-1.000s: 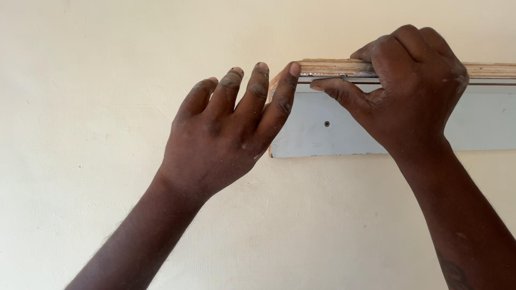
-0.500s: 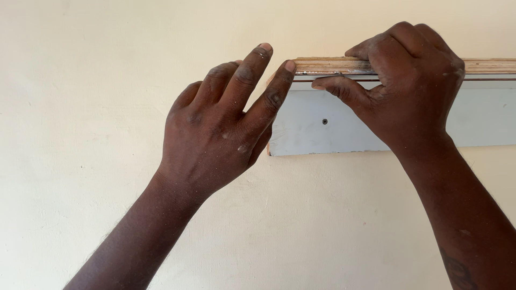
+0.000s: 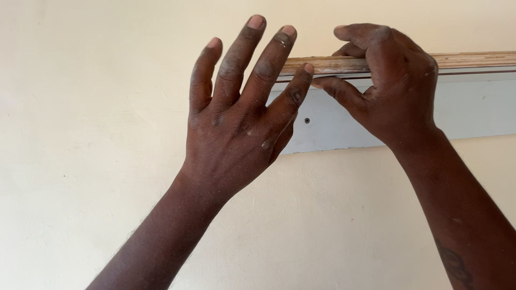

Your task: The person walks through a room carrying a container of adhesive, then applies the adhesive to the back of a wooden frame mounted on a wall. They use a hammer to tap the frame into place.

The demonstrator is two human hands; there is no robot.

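While both hands are raised against the cream wall [image 3: 80, 161], the right hand [image 3: 389, 88] curls over the wooden strip [image 3: 473, 60] that runs along the top of the pale grey panel [image 3: 473, 110], its fingers hooked over the upper edge and its thumb pressed to the panel's face just beneath, so its grip is closed on the strip. The left hand [image 3: 236, 123] is open, fingers spread and pointing up, holding nothing; its forefinger tip lies at the strip's left end, seemingly touching it, though the contact is hard to make out. A small dark screw [image 3: 307, 121] sits in the panel between the two hands
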